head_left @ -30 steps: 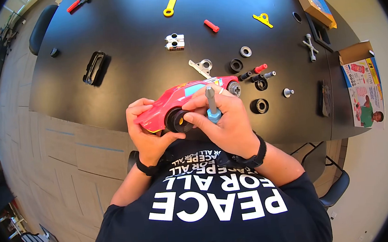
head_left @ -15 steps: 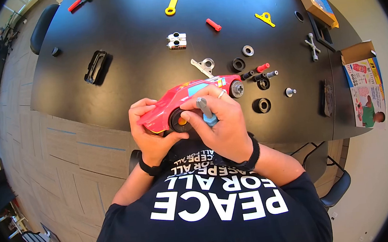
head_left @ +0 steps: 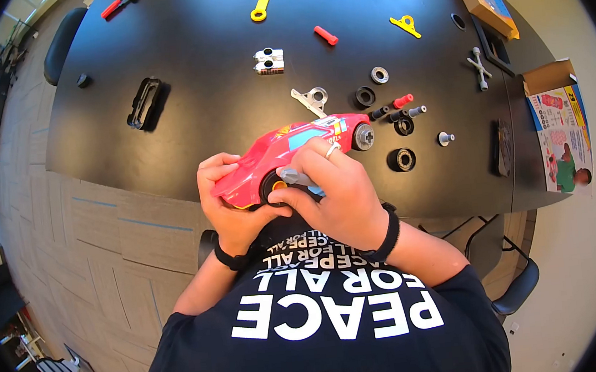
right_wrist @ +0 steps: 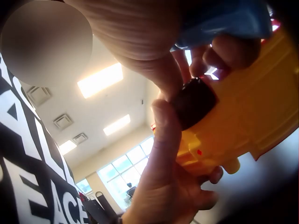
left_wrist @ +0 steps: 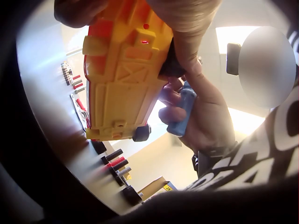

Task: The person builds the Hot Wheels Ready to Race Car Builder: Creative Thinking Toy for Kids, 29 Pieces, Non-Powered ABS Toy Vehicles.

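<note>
A red toy car with a yellow underside is held up at the table's near edge. My left hand grips one end of it, thumb beside the black wheel. A yellow-orange piece shows at that wheel's hub. In my right hand is a toy screwdriver, its grey shaft slanting toward the wheel. The screwdriver's blue handle lies under curled fingers in the left wrist view. My right thumb and fingertips are at the wheel. At the car's other end a grey hub shows.
Beyond the car lie a silver bracket, black tyres, bolts and a silver engine block. Farther off are a yellow wrench and a red ratchet. An opened box stands at the right edge.
The screwdriver's shaft has tipped down from nearly upright toward the wheel. My right hand has rolled over and its thumb has shifted lower on the wheel. The left hand stays on the car.
</note>
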Motion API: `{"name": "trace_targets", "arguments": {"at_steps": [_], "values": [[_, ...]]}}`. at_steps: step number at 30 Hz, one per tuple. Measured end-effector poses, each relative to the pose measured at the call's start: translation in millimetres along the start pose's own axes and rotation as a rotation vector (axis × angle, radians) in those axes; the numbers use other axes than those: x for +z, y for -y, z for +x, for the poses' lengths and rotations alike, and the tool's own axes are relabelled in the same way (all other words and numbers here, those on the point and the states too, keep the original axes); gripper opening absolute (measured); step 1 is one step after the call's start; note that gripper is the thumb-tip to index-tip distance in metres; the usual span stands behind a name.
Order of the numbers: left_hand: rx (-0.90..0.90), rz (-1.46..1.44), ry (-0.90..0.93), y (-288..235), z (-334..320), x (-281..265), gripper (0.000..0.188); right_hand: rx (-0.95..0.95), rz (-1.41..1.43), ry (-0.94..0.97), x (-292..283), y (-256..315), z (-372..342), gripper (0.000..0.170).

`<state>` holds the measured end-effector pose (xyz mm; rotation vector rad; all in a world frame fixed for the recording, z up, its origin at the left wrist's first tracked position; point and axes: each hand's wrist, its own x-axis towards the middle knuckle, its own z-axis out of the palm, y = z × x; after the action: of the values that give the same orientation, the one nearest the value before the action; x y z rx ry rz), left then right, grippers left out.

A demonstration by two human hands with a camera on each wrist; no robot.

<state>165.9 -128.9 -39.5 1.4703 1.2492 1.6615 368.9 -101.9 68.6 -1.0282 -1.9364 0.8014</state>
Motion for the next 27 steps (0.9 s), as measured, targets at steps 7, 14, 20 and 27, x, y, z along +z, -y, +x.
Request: {"name": "trace_targets", "arguments": {"at_steps": [7, 14, 20, 27], "values": [[-0.063, -0.074, -0.041, 5.6, 1.3, -1.0, 0.104, 0.064, 0.142, -0.063, -9.8, -9.7, -11.8, 0.024], [-0.139, -0.188, -0.061, 8.8, 1.0, -11.2, 0.103, 0.278, -0.259, -0.310, -73.4, -65.7, -51.6, 0.016], [-0.163, -0.239, -0.072, 17.8, 6.3, -7.4, 0.102, 0.260, -0.547, -0.041, -83.4, -83.6, -57.8, 0.053], [-0.152, -0.219, -0.074, 22.2, 4.3, -9.7, 0.103, 0.414, -0.586, 0.048, -63.2, -102.2, -39.7, 0.059]]}}
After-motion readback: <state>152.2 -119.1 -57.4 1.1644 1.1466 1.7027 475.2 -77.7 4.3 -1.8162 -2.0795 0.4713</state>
